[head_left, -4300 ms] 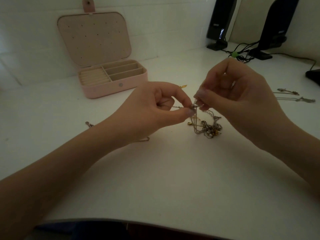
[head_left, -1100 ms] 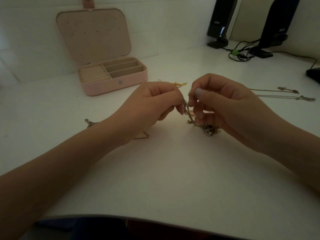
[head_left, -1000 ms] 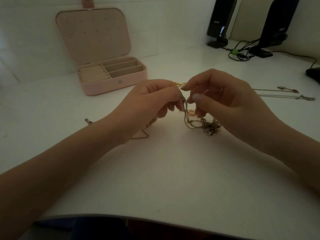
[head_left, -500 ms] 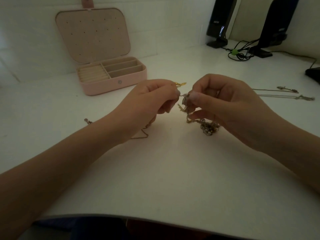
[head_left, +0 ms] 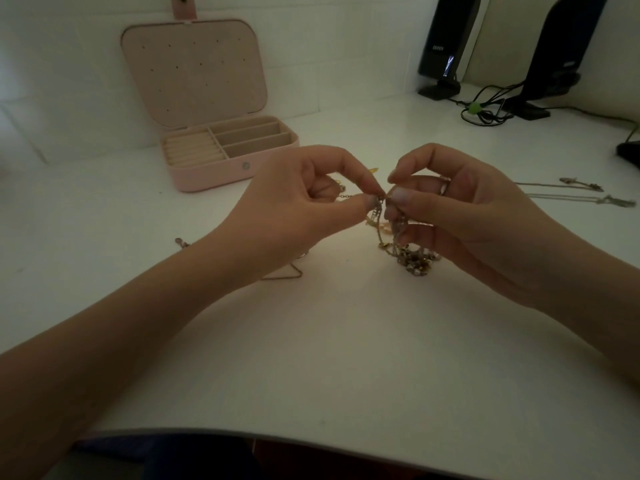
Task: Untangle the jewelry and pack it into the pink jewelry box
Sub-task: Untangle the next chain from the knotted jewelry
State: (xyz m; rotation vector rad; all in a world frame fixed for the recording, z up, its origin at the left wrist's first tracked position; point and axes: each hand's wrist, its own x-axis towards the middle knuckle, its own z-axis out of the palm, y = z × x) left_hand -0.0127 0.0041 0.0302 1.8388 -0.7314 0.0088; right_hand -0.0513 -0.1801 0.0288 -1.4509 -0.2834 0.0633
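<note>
A tangle of thin chains and charms (head_left: pixel 414 259) hangs from both hands, its lower end resting on the white table (head_left: pixel 329 358). My left hand (head_left: pixel 298 206) pinches a strand of it between thumb and forefinger. My right hand (head_left: pixel 460 209) pinches the same knot right beside it, fingertips almost touching. The pink jewelry box (head_left: pixel 221 147) stands open at the back left, lid upright, its compartments showing nothing inside. Two separate necklaces (head_left: pixel 585 194) lie stretched out at the right.
A thin chain (head_left: pixel 284 275) trails under my left wrist, with a small clasp (head_left: pixel 181 242) to the left. Two black speakers (head_left: pixel 446 43) and dark cables (head_left: pixel 485 109) stand at the back right. A dark object (head_left: pixel 628 152) sits at the right edge.
Both hands stayed close together over the tangle, working the knot. My right fingers shifted their grip up to the top of the knot; the tangle's lower end stayed on the table.
</note>
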